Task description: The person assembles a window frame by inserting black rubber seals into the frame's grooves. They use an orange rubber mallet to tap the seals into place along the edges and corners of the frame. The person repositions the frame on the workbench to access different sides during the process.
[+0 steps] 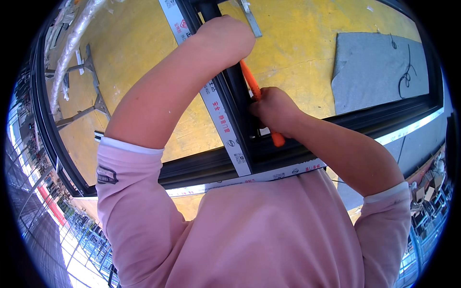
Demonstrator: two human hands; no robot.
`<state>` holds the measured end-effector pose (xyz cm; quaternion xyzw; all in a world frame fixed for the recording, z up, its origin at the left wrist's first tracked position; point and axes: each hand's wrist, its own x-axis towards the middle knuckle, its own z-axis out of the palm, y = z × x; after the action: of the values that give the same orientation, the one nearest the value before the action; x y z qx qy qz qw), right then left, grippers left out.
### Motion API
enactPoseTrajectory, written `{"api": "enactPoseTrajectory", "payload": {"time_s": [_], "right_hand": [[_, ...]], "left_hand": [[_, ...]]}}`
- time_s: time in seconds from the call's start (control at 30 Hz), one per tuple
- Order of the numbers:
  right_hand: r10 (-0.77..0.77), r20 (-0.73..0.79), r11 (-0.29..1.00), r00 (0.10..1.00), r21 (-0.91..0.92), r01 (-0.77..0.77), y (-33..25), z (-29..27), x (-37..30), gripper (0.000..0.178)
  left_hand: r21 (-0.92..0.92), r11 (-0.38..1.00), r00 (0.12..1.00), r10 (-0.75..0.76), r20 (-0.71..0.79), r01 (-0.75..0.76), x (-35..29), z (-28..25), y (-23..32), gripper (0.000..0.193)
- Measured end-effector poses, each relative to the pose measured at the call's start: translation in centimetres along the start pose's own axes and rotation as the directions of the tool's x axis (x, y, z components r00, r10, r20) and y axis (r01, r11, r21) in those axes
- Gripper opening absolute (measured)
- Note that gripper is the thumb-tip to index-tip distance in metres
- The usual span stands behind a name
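Carefully is how I'd steer this from my end: the right hand (pixel 274 109) is wrapped around an orange-handled tool (pixel 250 80), which slants along the right side of the dark middle bar (pixel 235 90) of a black frame (pixel 379 119) lying on the yellow desk (pixel 297 53). The left hand (pixel 228 37) bends over the same bar farther up, near the tool's upper end; its fingers are hidden, so I cannot tell whether they grip anything. The step looks like working the tool against that bar. To do it well, I'd hold the right wrist firm, use short, measured strokes, let the left hand steady the far end, and spare the white strip (pixel 214 103) from scratches.
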<state>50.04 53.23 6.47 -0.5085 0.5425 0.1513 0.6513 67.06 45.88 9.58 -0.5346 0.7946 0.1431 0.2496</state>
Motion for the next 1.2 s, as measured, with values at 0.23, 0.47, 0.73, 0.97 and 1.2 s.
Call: {"api": "enactPoseTrajectory", "payload": {"time_s": [0.23, 0.47, 0.73, 0.97, 1.2], "right_hand": [[-0.009, 0.02, 1.0, 1.0, 0.019, 0.009, 0.7, 0.3, 0.7, 0.027], [-0.015, -0.005, 0.999, 1.0, 0.029, 0.015, 0.5, 0.2, 0.3, 0.027], [0.016, 0.007, 1.0, 1.0, -0.023, -0.016, 0.9, 0.2, 0.5, 0.024], [0.083, 0.049, 0.995, 0.995, 0.056, -0.085, 0.7, -0.3, -0.1, 0.024], [0.079, 0.047, 0.993, 0.996, 0.08, -0.083, 0.6, -0.4, 0.1, 0.019]], "left_hand": [[-0.029, 1.0, 1.0, 0.001, 0.02, -0.001, 0.0, -0.1, -0.2, 0.018], [-0.025, 0.999, 0.998, 0.044, -0.037, -0.045, 0.3, 1.0, -0.3, 0.018], [0.09, 0.987, 0.99, 0.138, -0.018, -0.135, -0.9, -0.6, 0.1, 0.018], [0.09, 0.976, 0.98, 0.196, 0.03, -0.198, -0.2, -1.2, 0.5, 0.02], [0.088, 0.978, 0.981, 0.181, 0.074, -0.187, 0.5, -0.8, 0.6, 0.019]]}}
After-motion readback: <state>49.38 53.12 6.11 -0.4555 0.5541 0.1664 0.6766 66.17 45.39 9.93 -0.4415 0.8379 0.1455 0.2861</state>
